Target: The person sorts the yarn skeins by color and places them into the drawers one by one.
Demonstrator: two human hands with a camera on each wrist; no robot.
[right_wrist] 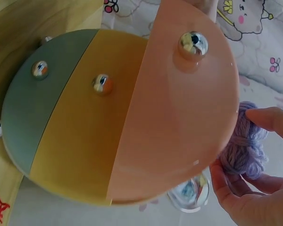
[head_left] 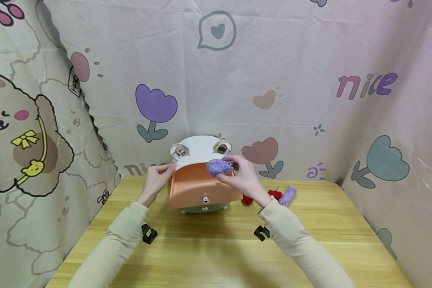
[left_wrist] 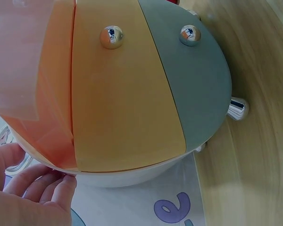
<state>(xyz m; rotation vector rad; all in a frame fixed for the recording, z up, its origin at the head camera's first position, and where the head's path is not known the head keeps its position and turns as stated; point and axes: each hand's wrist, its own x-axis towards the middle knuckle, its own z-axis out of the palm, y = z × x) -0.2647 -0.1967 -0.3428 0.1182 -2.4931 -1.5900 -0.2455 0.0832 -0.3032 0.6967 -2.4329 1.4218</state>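
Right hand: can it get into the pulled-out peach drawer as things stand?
Probably yes. The drawer is open on top, and the right hand holds purple yarn by the opening; the left hand is at the opposite side of the cabinet, out of the way.

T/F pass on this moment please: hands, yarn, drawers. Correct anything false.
1. The right hand holds purple yarn. True.
2. The yellow drawer is the one pulled out. False: the orange drawer is.
3. The bottom drawer front is gray-green. True.
4. The left hand holds red yarn. False: the left hand is at the edge of the cabinet; red yarn lies on the table.
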